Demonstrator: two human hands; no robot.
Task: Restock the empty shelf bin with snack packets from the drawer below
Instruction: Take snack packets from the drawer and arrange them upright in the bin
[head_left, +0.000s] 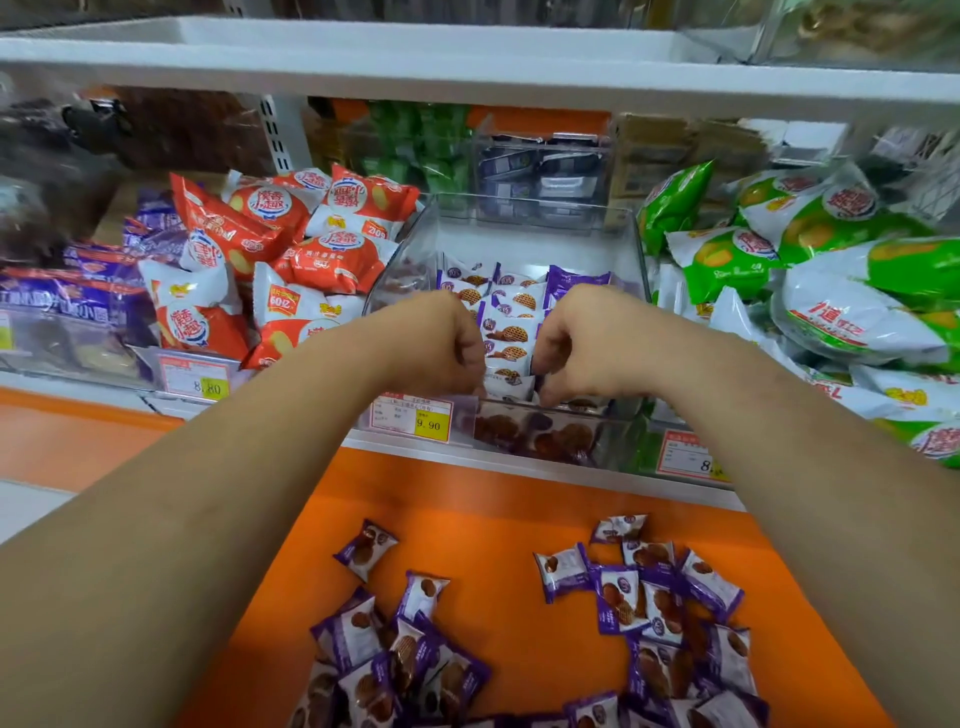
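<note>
A person is reaching both bare arms over an open orange drawer (519, 488) and into the clear shelf bin (524, 208) at the middle of a shop shelf, working at the bin's front edge just above the 9.90 price tag (413, 418). The snack packets (511, 306), purple and white with a waffle printed on them, are standing on edge in tight rows inside the bin, apparently so that more will fit and each face will show; a strip at the back of the bin is showing bare. The right grip (576, 343) is curling its fingers down onto the front packet (511, 383) and appears to be pinching its edge to seat it upright. The left grip (441, 338) is pressing in beside it with fingers curled under, though the back of the hand is hiding whether it is holding anything. Below, many loose packets of the same kind are waiting in the drawer, lying in a left heap (374, 649) and a right heap (670, 608), so the restocking looks well under way but unfinished. Red packs (291, 249) are filling the neighbouring bin to the left, green packs (831, 249) the one to the right.
</note>
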